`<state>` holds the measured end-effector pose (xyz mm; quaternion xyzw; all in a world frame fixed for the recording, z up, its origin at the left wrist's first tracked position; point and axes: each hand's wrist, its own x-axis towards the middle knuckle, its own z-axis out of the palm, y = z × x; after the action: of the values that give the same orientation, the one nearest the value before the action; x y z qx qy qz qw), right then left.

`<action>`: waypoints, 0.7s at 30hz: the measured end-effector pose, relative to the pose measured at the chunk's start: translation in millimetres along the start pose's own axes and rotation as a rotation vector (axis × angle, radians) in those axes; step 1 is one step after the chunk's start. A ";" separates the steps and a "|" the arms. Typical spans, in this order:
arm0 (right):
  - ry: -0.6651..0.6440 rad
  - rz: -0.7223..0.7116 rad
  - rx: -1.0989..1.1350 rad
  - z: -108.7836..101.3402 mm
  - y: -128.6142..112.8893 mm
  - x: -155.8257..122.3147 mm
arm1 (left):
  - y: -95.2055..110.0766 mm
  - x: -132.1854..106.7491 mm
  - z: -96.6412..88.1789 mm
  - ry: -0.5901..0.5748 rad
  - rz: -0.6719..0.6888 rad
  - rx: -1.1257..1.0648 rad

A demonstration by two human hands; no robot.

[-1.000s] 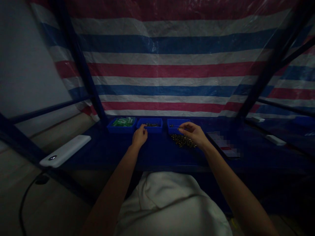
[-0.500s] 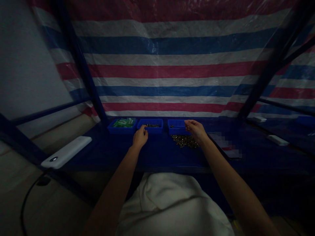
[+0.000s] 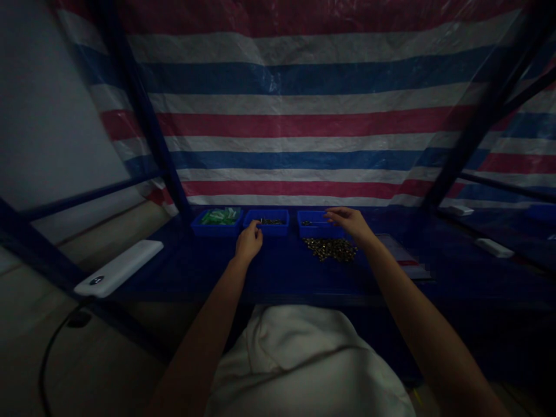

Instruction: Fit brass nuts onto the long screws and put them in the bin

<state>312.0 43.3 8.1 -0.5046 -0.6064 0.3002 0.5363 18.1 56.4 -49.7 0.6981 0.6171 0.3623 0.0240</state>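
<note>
My left hand (image 3: 249, 241) rests at the near left corner of the middle blue bin (image 3: 278, 230), its fingertips over the rim. Those fingers are closed, and whatever is between them is too small and dark to name. Slim metal pieces (image 3: 272, 221) lie inside this bin. Above the right side of another blue bin (image 3: 310, 231) is my right hand (image 3: 351, 223), fingers stretched out and loosely apart, with nothing visible in them. A few small metal parts (image 3: 306, 223) sit in that bin. In front of it spreads a pile of small brassy metal parts (image 3: 332, 249).
A left-hand blue bin (image 3: 217, 230) holds green and white packets (image 3: 220, 216). A white power bank with a cable (image 3: 124, 267) lies at the table's left edge. Right of my forearm is a flat tablet-like device (image 3: 403, 255). Blue frame posts (image 3: 150, 116) flank the table.
My right hand has shifted slightly right, and its pinched fingers have loosened and straightened. The left hand stays at the middle bin's corner. The view has moved a little.
</note>
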 end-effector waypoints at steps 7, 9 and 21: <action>-0.321 -0.118 -0.456 -29.7 13.3 -26.3 | 4.2 -1.1 -3.6 -0.020 -0.021 0.018; -0.344 -0.159 -0.603 -29.9 19.0 -31.1 | 4.3 -1.3 -3.6 -0.021 -0.022 0.021; -0.373 -0.308 -0.797 -14.7 44.5 -27.7 | 3.5 -1.1 -3.2 -0.014 -0.009 0.004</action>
<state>336.6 28.6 -38.2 -0.5129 -0.8283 0.0466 0.2208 19.4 53.3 -46.2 0.6978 0.6209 0.3560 0.0287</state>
